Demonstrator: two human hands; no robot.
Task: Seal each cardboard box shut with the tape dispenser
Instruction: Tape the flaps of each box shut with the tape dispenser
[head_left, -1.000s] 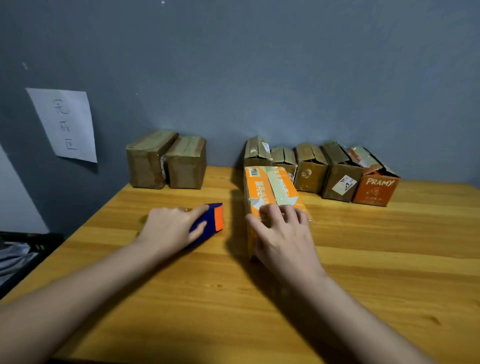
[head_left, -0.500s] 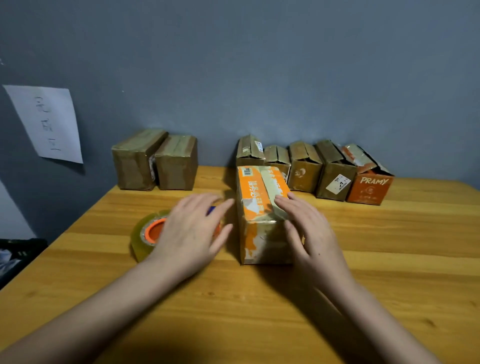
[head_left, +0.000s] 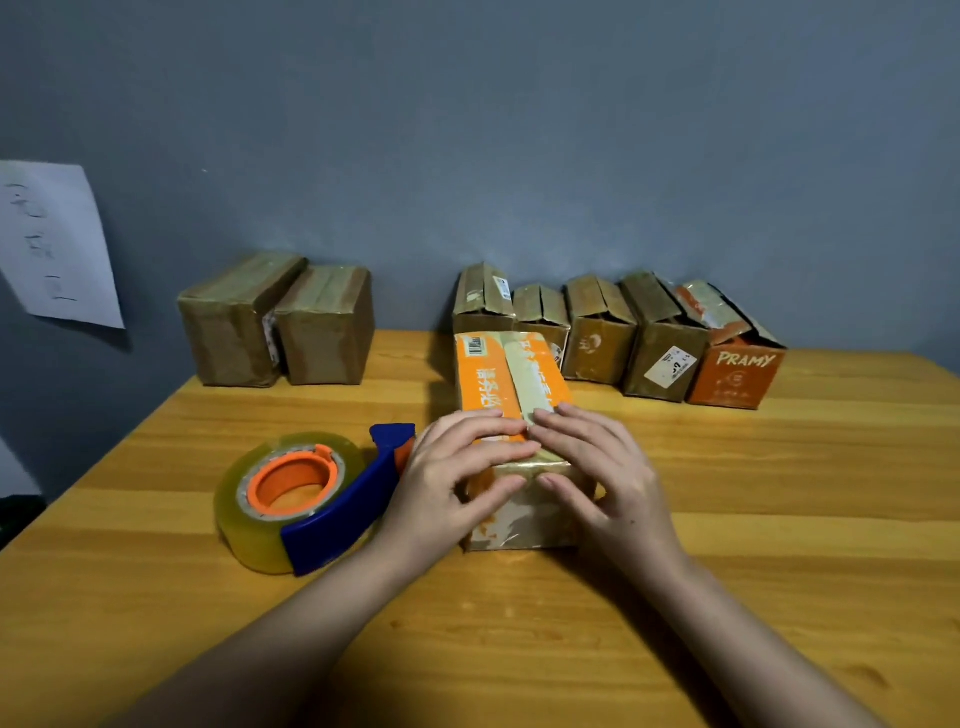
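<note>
box (head_left: 511, 387) lengthwise toward wall (head_left: 519, 130)

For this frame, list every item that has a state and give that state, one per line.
Orange-and-white printed cardboard box: flaps closed, tape strip along top seam.
Blue-and-orange tape dispenser: lying on the table, untouched.
Left hand: fingers straight, pressing the box's near end.
Right hand: same.
Two brown boxes, back left: taped shut.
Five boxes, back right: flaps ajar.
</note>
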